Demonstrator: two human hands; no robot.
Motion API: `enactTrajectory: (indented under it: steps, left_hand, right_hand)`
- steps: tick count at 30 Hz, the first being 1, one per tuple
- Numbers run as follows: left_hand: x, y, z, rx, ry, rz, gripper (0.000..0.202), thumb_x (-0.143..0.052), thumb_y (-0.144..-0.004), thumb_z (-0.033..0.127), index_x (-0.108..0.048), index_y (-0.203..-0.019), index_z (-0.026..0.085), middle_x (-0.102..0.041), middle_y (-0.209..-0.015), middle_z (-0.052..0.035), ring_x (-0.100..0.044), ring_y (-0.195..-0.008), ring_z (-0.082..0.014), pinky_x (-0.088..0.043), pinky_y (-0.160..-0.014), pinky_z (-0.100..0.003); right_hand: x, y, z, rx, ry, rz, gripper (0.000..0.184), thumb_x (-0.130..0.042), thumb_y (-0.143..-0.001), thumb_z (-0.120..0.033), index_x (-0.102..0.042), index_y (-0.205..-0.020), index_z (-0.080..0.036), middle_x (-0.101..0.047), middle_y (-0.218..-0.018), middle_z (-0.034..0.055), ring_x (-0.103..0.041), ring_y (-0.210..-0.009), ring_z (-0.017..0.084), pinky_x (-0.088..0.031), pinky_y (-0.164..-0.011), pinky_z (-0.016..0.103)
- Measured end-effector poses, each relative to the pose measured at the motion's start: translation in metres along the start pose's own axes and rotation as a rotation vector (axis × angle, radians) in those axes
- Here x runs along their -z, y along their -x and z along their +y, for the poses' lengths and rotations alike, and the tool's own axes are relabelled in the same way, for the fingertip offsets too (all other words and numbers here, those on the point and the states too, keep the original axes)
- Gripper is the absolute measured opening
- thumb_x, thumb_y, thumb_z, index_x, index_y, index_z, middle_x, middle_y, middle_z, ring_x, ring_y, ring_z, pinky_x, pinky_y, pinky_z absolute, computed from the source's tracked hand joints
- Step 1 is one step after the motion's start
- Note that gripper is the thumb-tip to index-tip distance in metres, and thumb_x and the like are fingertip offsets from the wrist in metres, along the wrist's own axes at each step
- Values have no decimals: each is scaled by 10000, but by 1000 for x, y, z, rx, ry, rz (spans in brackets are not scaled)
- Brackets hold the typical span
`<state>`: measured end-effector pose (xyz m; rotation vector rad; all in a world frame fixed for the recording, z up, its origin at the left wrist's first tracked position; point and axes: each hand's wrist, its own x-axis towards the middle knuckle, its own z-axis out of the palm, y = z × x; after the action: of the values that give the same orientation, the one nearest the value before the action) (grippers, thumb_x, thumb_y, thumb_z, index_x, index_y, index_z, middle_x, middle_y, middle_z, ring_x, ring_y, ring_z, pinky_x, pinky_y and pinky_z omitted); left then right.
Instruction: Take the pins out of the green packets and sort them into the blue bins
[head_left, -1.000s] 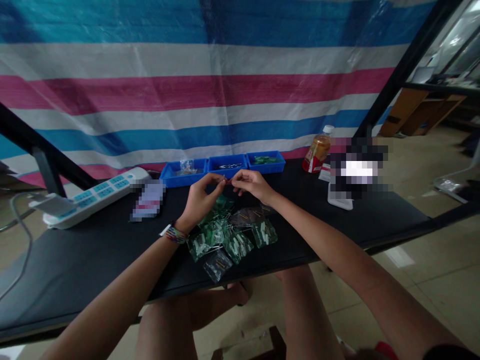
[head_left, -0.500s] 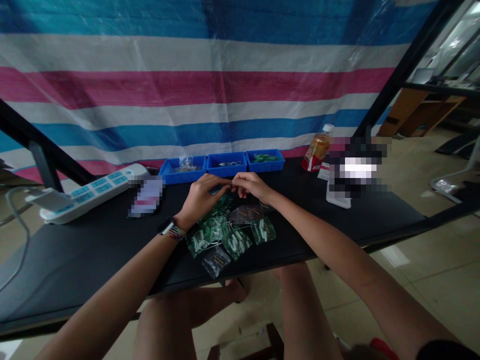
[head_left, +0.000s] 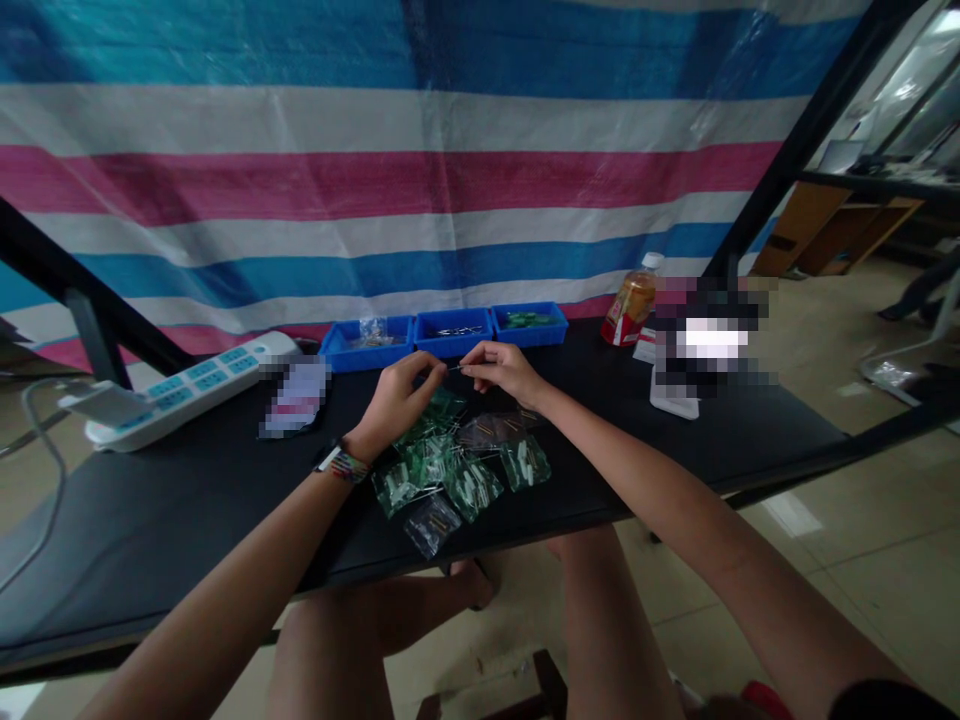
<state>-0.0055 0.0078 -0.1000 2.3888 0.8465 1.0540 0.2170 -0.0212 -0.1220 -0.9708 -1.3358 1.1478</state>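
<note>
Our bare left hand (head_left: 401, 400) and bare right hand (head_left: 510, 375) pinch a small, thin, greyish piece (head_left: 454, 368) at twelve o'clock from the heaped, see-through green plastic packets (head_left: 472, 485).

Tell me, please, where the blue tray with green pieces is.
In the head view, the rightmost blue tray sits at the back of the table, right of the middle tray, beyond the right hand.

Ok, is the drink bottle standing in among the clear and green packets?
No, the bottle stands to the right of the blue bins, well apart from the packets.
</note>
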Motion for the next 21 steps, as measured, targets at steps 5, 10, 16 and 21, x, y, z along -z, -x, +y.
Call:
enactTrajectory:
  steps: [5,10,16,21]
  left_hand:
    - [-1,0,1,22,40,50,251,-648,-973,454,-681,-932,209,-724,-889,-45,-675,-801,-207,-535,-786,-330]
    - [-3,-1,1,22,72,95,237,-673,-951,458,-674,-944,221,-729,-900,-49,-685,-813,-213,-549,-793,-346]
    - [-7,0,2,64,108,102,236,-684,-950,449,-677,-958,213,-711,-863,-40,-657,-741,-188,-514,-687,-310]
    - [-7,0,4,64,117,101,226,-690,-943,440,-676,-958,215,-691,-833,-32,-642,-710,-179,-504,-665,-305]
  right_hand:
    - [-1,1,-6,-59,-89,21,333,-863,-716,-366,-717,-959,-191,-717,-827,0,-629,-583,100,-524,-541,217]
    - [-1,0,-7,-112,-178,27,326,-856,-700,-370,-648,-889,-202,-706,-771,-14,-628,-586,110,-518,-553,224]
    - [-2,0,-6,-96,-178,29,304,-842,-693,-352,-644,-866,-198,-708,-772,-17,-621,-594,106,-519,-579,227]
    - [-4,-1,-4,-83,-223,45,277,-815,-693,-342,-640,-852,-198,-703,-773,-13,-610,-595,103,-515,-581,228]
